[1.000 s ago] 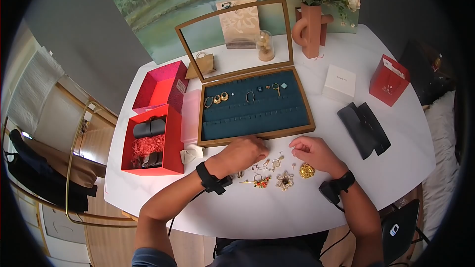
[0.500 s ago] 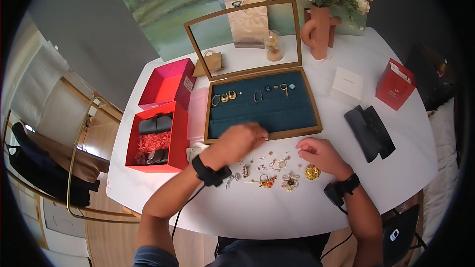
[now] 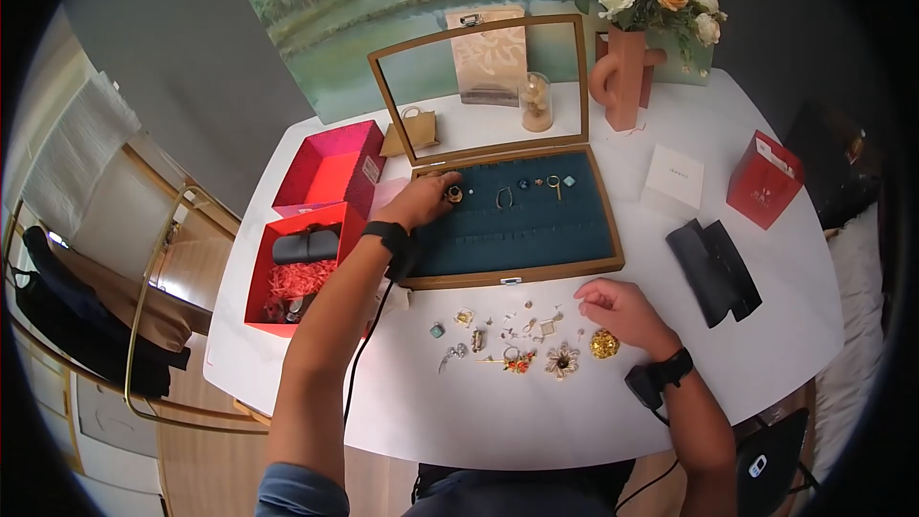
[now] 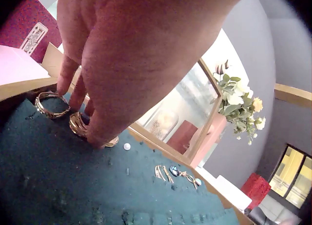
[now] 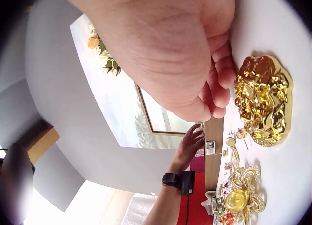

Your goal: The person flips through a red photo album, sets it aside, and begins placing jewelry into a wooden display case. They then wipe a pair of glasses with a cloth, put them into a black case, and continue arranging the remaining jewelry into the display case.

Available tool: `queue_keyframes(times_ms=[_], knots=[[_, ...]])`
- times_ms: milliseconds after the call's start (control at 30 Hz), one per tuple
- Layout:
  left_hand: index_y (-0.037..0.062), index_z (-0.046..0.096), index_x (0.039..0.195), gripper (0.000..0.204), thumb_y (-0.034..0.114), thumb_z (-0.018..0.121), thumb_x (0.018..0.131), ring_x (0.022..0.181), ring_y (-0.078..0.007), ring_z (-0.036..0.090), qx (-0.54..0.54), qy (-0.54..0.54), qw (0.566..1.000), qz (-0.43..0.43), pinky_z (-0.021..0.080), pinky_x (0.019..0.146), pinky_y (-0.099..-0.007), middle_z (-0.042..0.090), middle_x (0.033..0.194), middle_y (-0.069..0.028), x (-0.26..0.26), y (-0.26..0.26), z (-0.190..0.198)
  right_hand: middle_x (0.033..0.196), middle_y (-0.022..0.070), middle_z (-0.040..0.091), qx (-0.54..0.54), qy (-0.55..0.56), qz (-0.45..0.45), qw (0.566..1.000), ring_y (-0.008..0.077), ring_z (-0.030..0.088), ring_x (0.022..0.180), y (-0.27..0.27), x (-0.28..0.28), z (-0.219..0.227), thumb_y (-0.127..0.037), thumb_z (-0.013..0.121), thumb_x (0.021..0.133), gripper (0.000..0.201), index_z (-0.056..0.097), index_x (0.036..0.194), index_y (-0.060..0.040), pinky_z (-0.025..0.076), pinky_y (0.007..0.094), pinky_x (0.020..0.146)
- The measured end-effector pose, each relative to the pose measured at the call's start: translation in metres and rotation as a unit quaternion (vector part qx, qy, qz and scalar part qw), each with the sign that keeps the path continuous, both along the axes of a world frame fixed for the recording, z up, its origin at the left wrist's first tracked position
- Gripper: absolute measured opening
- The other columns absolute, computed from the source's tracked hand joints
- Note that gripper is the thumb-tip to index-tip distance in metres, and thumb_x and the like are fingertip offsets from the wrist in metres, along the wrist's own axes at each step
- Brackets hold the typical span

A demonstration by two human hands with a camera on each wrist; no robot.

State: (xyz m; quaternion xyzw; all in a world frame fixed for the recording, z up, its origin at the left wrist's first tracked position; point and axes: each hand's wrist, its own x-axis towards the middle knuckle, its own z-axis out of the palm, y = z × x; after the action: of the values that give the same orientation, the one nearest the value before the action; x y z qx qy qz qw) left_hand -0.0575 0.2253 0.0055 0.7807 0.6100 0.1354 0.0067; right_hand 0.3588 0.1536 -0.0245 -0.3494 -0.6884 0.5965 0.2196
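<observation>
My left hand (image 3: 426, 201) reaches into the back left of the open jewelry box (image 3: 517, 239), lined with dark green velvet. In the left wrist view its thumb and fingers come down around a gold hoop earring (image 4: 78, 125); the fingertips are partly hidden. A larger hoop (image 4: 51, 105) stands to the left and a white pearl stud (image 4: 127, 146) to the right. On the white table, my right hand (image 3: 620, 311) rests with loosely curled fingers, holding nothing. Close by it sits a shiny gold ornament (image 5: 263, 101). A flower brooch (image 3: 562, 361) lies nearby.
More small jewelry, including a green square piece (image 3: 437, 330), lies before the box. Its glass lid (image 3: 583, 86) stands raised. Red boxes (image 3: 354, 230) stand left; a white box (image 3: 672, 180), black case (image 3: 713, 270) and red bag (image 3: 766, 179) lie right. A vase (image 3: 627, 86) stands behind.
My left hand has moved from the box's front edge to the earrings at its back left, uncovering jewelry on the table and the front clasp. The right hand stays by the gold ornament.
</observation>
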Motion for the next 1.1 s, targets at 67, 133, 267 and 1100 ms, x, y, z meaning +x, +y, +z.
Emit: queue_keyframes(times_ms=[67,133,267,1100], knots=[[0.0083,0.062,0.127,0.043,0.01,0.066,0.084,0.11,-0.038,0.063,-0.102,-0.015,0.994,0.022,0.05,0.096,-0.0432,0.068,0.114,-0.0212,0.006,0.005,0.006,0.087,-0.0004,0.065,0.005,0.004,-0.001,1.0,0.0043,0.057,0.076,0.0,0.0,-0.001,-0.006,0.065,0.094,0.017,0.065,0.11,0.0002,0.049,0.0218,0.069],[0.0079,0.062,0.125,0.041,0.009,0.065,0.084,0.11,-0.0377,0.064,-0.109,-0.003,0.994,0.006,0.051,0.095,-0.0435,0.069,0.113,-0.0205,0.001,0.013,0.005,0.086,0.0007,0.066,0.009,0.01,-0.004,1.0,0.0058,0.058,0.075,0.0,0.0,-0.001,-0.006,0.064,0.095,0.016,0.065,0.109,0.0002,0.05,0.0231,0.069],[0.0071,0.064,0.12,0.036,0.003,0.061,0.084,0.107,-0.0374,0.064,-0.135,0.037,0.99,0.012,0.051,0.092,-0.0444,0.069,0.109,-0.0194,-0.004,0.021,0.003,0.086,0.0016,0.067,0.022,0.009,-0.002,1.0,0.0062,0.058,0.075,0.0,0.0,-0.001,-0.006,0.064,0.095,0.016,0.065,0.109,0.0004,0.05,0.0234,0.069],[0.0004,0.064,0.111,0.029,-0.001,0.061,0.081,0.081,-0.027,0.064,-0.213,-0.137,0.966,-0.049,0.052,0.074,-0.0357,0.066,0.091,-0.0131,0.059,-0.138,0.086,0.083,0.0007,0.066,0.027,-0.001,-0.017,0.999,0.0051,0.058,0.073,-0.001,-0.002,-0.002,-0.005,0.065,0.094,0.015,0.066,0.107,0.0011,0.049,0.0225,0.067]])
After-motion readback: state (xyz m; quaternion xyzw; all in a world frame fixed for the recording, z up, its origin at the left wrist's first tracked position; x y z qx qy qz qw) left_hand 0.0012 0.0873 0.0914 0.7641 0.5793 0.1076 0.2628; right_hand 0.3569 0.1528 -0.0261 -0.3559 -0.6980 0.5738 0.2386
